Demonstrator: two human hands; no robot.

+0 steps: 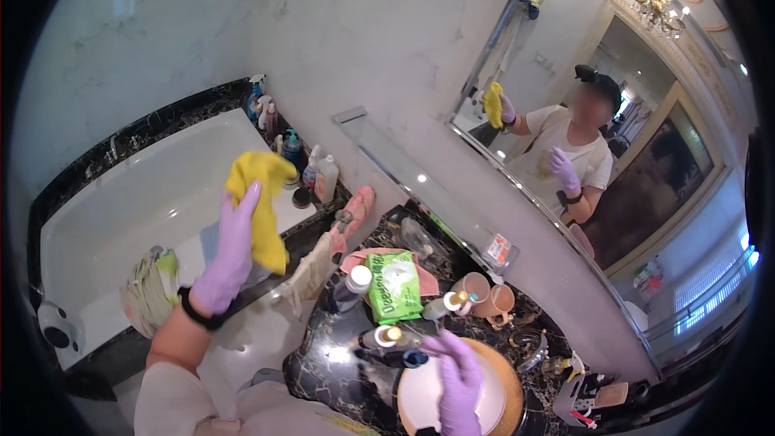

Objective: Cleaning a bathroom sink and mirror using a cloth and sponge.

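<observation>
My left hand (227,248), in a purple glove, grips a yellow cloth (269,230), raised above the near edge of the bathtub. The cloth hangs down past my fingers. My right hand (460,381), gloved in the same purple, hovers over a white washbasin (418,393) with a golden-brown rim. Its fingers are loosely bent and partly spread, and I see nothing in them. Just left of those fingers, a dark-capped bottle (415,358) and a bottle with a gold-topped cap (387,336) stand on the black marble counter (327,369).
A green wipes packet (393,287), a white-capped bottle (360,278) and two mugs (496,303) crowd the counter. Above runs a glass shelf (399,175) below a large mirror (563,103). Cleaning bottles (326,178) line the bathtub (151,175). Cloths (148,297) drape over its edge.
</observation>
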